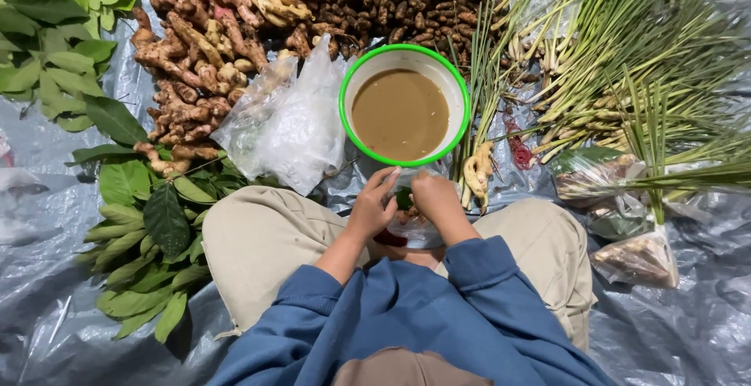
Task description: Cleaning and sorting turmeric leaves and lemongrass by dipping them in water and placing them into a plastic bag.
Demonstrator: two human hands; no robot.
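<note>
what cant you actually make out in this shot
Head view, the only one:
- What the left hand and right hand hold: a small clear bag with something green, mostly covered by the fingers.
- Depth of the brown liquid in the green-rimmed bowl: opaque surface.
- Root pile: cut off by the top edge.

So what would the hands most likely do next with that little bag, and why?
Probably close the small clear bag, twisting its mouth shut. Both the left hand and the right hand pinch its top over the lap, and it already seems to hold green leaf and other bits. Similar filled bags lie at the right, which hints at the same finish, though the contents are hard to see.
</note>
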